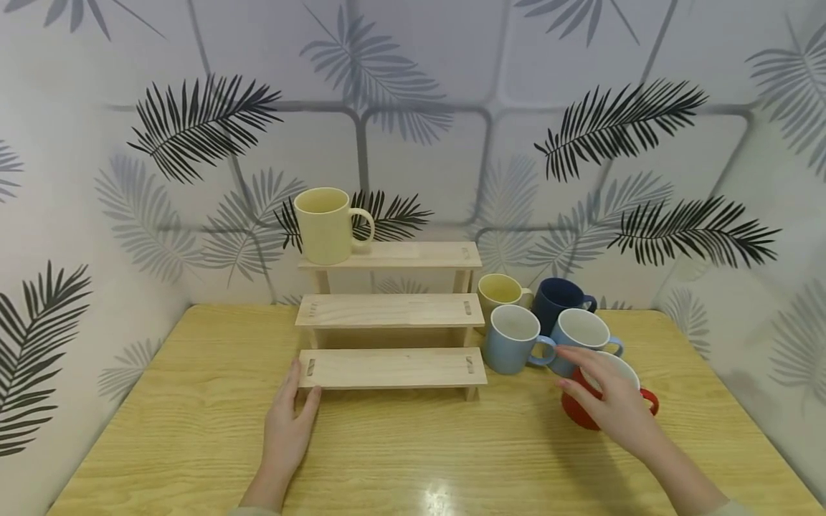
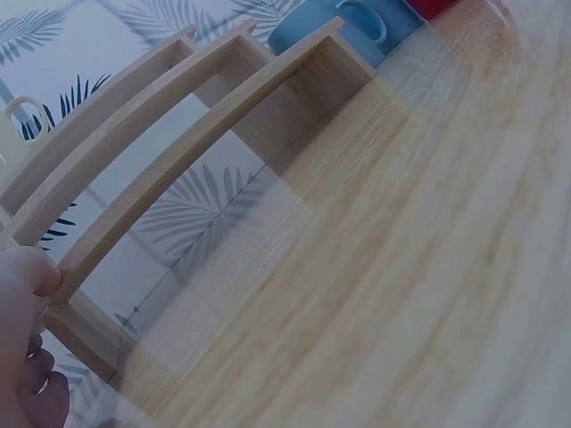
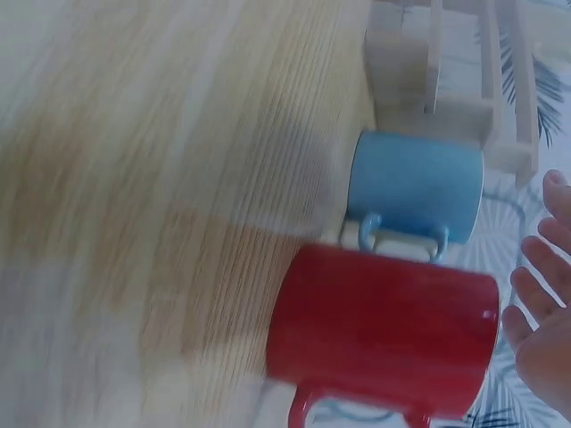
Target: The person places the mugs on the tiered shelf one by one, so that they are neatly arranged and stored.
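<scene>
A three-tier wooden shelf stand (image 1: 393,369) stands on the table. My left hand (image 1: 286,430) holds the left end of its lowest tier, thumb at the front edge and fingers down the side. On the top tier, at the left, sits a pale yellow mug (image 1: 325,233). Above a red mug (image 3: 384,330) hovers my right hand (image 1: 613,405), its fingers extended and holding nothing. In the right wrist view the fingers are beside the mug's rim, seemingly apart from it. The red mug stands upright, handle to the right, partly hidden by the hand in the head view.
Right of the stand cluster a light blue mug (image 1: 506,347), a second light blue mug (image 1: 563,351), a yellow mug (image 1: 498,290) and a dark blue mug (image 1: 547,312). The wooden table (image 1: 413,444) meets a leaf-patterned wall (image 1: 426,179) behind.
</scene>
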{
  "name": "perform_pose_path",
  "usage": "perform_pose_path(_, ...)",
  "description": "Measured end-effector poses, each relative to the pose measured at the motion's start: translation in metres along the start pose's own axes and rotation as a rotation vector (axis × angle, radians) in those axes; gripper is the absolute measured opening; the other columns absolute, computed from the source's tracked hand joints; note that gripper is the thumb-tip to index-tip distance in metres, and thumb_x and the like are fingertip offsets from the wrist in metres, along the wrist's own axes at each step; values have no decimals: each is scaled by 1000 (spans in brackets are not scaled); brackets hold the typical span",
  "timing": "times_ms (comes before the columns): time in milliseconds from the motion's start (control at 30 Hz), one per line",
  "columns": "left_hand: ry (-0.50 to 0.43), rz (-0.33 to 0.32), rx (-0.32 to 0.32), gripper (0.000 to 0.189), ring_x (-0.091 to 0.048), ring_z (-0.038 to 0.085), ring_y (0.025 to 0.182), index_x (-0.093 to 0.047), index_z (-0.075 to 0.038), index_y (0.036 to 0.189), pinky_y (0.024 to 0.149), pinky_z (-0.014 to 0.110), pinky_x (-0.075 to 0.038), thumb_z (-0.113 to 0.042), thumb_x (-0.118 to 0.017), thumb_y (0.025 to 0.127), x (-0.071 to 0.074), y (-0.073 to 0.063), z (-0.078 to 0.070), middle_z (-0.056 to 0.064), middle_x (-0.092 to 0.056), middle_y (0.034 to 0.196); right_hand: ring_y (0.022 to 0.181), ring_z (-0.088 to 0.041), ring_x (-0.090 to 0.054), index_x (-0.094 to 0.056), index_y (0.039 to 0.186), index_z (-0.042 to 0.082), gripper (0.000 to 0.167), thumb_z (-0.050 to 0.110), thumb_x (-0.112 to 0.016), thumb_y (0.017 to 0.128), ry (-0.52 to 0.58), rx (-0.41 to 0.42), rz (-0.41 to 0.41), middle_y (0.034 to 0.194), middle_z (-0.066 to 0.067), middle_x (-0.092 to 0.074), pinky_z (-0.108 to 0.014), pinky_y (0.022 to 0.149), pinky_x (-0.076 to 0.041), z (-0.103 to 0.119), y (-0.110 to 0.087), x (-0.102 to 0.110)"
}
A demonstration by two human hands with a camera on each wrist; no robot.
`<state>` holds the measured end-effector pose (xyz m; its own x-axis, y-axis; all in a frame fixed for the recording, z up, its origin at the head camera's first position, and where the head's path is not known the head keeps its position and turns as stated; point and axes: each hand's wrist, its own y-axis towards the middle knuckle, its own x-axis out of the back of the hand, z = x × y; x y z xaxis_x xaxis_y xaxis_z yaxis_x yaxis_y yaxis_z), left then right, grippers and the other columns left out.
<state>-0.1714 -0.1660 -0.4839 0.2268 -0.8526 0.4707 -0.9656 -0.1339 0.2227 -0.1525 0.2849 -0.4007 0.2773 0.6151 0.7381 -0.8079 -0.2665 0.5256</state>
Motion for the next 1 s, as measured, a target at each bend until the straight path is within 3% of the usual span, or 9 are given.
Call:
perform_pose_path(133, 4, 2, -5, 64, -20, 32, 141, -23, 0, 150, 115, 45, -21, -29, -52, 100, 0, 0, 0, 15, -22, 155, 113, -31, -49, -61, 126, 6, 48, 6, -75, 81, -47, -4, -13, 126, -12, -58, -2, 96, -25, -7, -7, 9)
perform_pose_path(300, 2, 0, -10, 65, -20, 32, 142, -22, 0, 150, 115, 46, -21, -30, -52, 100, 1, 1, 0, 15, -21, 155, 113, -33, -48, -58, 129, 4, 50, 10, -76, 82, -84, -49, 14, 129, -14, -54, -1, 81, -37, -17, -17, 20)
perform_pose_path(400, -2, 4, -9, 65, -19, 32, 142, -22, 0, 150, 115, 45, -20, -29, -52, 100, 1, 1, 1, 16, -21, 155, 113, -35, -48, -57, 130, 4, 56, 9, -78, 79, -88, -56, 16, 129, -16, -54, 0, 84, -33, -24, -24, 26)
perform_pose_path(467, -3, 3, -6, 65, -19, 32, 142, -22, 0, 150, 115, 45, -20, -28, -52, 100, 0, 0, 1, 16, -21, 155, 112, -28, -48, -57, 130, 4, 59, 7, -80, 76, -96, -50, 10, 128, -16, -54, 0, 85, -31, -28, -28, 30)
perform_pose_path(600, 0, 1, 3, 65, -20, 31, 142, -22, 0, 150, 116, 44, -20, -28, -52, 100, 0, 0, 1, 15, -21, 155, 108, -7, -46, -56, 129, -1, 61, 4, -81, 74, -65, -77, 13, 127, -18, -54, 0, 78, -39, -35, -34, 36)
perform_pose_path(667, 3, -1, 4, 65, -20, 31, 142, -22, 0, 150, 116, 44, -20, -28, -52, 100, 0, -1, 2, 15, -22, 155, 108, -11, -48, -56, 129, -2, 60, 6, -80, 74, -73, -99, 13, 126, -20, -54, 1, 82, -37, -40, -37, 39)
perform_pose_path(833, 6, -3, 0, 64, -20, 31, 142, -23, 0, 150, 116, 44, -20, -29, -52, 100, 0, -1, 1, 15, -22, 155, 109, -42, -48, -55, 130, -2, 62, 7, -80, 74, -117, -120, 12, 124, -23, -54, 3, 90, -16, -53, -45, 42)
perform_pose_path(900, 7, -1, -1, 64, -20, 32, 142, -23, 0, 150, 116, 45, -20, -29, -52, 100, 0, -1, 0, 16, -22, 155, 110, -42, -49, -54, 130, -2, 62, 8, -80, 74, -120, -132, 20, 124, -23, -54, 1, 90, -19, -58, -48, 43)
perform_pose_path(1000, 9, 2, 3, 64, -20, 32, 142, -23, 0, 150, 116, 44, -20, -29, -51, 100, 0, -1, 0, 16, -22, 155, 111, -44, -48, -52, 131, -3, 63, 9, -80, 76, -111, -167, 40, 125, -25, -53, -27, 103, -37, -62, -50, 44)
